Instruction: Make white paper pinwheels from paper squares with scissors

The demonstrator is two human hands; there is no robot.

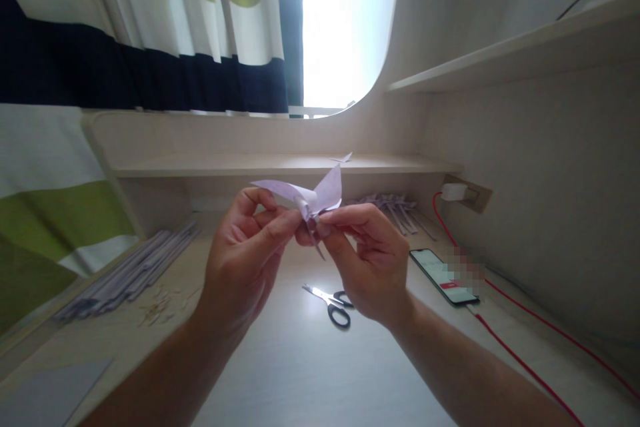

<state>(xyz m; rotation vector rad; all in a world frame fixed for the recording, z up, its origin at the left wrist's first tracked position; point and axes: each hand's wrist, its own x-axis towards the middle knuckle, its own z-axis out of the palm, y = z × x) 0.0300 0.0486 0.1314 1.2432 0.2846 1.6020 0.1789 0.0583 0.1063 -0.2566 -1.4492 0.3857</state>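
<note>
A pale lilac folded paper piece (pixel 327 190), with wing-like flaps spread to both sides, is held up above the desk. My left hand (pixel 253 240) pinches its left side between thumb and fingers. On the other side, the thumb and fingertips of my right hand (pixel 373 250) close on its lower middle. A thin pointed end sticks out below the fingers. Part of the folded centre is hidden behind my fingertips. Scissors (pixel 330 300) with black handles lie on the desk below, partly behind my right hand.
Rolled paper sticks (pixel 133 273) lie in a bundle at left, beside small pale scraps (pixel 159 307). Several folded paper pieces (pixel 390 205) are at the back right. A phone (pixel 445 277) with a red cable (pixel 525 360) lies right. A paper sheet (pixel 55 390) is front left.
</note>
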